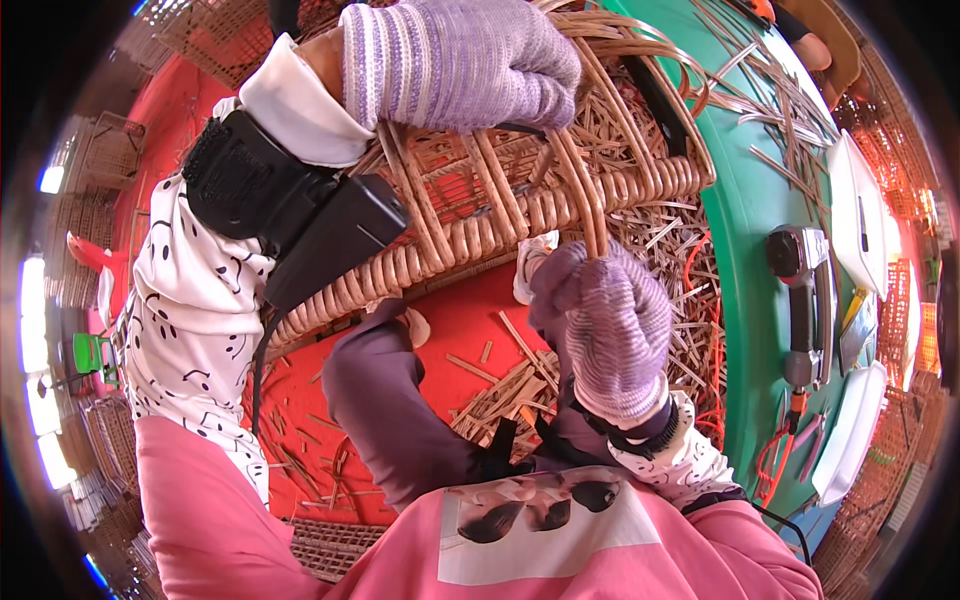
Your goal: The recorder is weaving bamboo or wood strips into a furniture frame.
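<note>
A brown wicker frame (pixel 430 250) lies across in front of me, with a thick wrapped edge and spaced uprights. My left hand (pixel 460 65), in a lilac-and-white striped knit glove, is closed over its far side. Its fingers curl round the upper part of a pair of rattan strands (pixel 585 190); what else may be under the palm is hidden. Those strands run down over the wrapped edge to my right hand (pixel 618 330), gloved alike, whose fingers are pressed together round their lower end. Loose rattan lengths (pixel 640 35) fan out beyond my left hand to the right.
On the right, a green table surface (pixel 745 330) carries a black-and-grey power tool (pixel 802 300), white trays (pixel 850 435) and scattered rattan strips (pixel 785 110). Offcuts (pixel 510 400) litter the red floor covering (pixel 440 350) round my legs. A small green chair (pixel 92 355) stands far left.
</note>
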A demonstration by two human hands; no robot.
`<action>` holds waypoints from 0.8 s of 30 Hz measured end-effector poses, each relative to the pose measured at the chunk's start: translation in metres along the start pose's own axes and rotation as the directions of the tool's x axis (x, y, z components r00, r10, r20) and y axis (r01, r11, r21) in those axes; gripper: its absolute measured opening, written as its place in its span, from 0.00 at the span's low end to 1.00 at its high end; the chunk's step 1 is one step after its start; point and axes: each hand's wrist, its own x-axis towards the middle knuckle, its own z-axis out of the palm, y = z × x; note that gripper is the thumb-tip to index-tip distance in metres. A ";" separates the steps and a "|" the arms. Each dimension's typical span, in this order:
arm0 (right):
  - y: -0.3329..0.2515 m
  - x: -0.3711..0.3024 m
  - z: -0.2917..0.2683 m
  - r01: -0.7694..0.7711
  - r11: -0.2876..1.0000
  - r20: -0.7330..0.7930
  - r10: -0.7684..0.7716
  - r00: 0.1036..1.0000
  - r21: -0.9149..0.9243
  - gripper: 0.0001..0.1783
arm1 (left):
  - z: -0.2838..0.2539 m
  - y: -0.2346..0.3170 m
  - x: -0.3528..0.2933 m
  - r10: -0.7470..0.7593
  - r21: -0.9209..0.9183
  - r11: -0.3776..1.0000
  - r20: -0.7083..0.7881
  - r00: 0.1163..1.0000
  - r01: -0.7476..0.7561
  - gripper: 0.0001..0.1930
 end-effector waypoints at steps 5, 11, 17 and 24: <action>0.021 0.017 -0.010 0.094 0.995 0.036 -0.095 0.995 0.008 0.13 | 0.001 0.001 -0.002 -0.024 -0.017 1.000 0.010 1.000 0.025 0.08; 0.038 0.040 -0.024 0.119 0.991 0.106 -0.126 0.986 0.067 0.15 | 0.003 -0.002 -0.005 0.115 -0.034 0.993 0.005 0.993 -0.115 0.09; 0.047 0.057 -0.032 0.245 0.963 0.183 -0.262 0.947 0.114 0.16 | 0.002 -0.005 -0.003 0.122 -0.023 0.992 0.023 0.992 -0.121 0.09; 0.039 0.066 -0.030 0.084 0.980 0.165 -0.115 0.980 0.181 0.19 | 0.006 -0.006 -0.004 0.132 0.053 0.990 -0.008 0.991 -0.131 0.09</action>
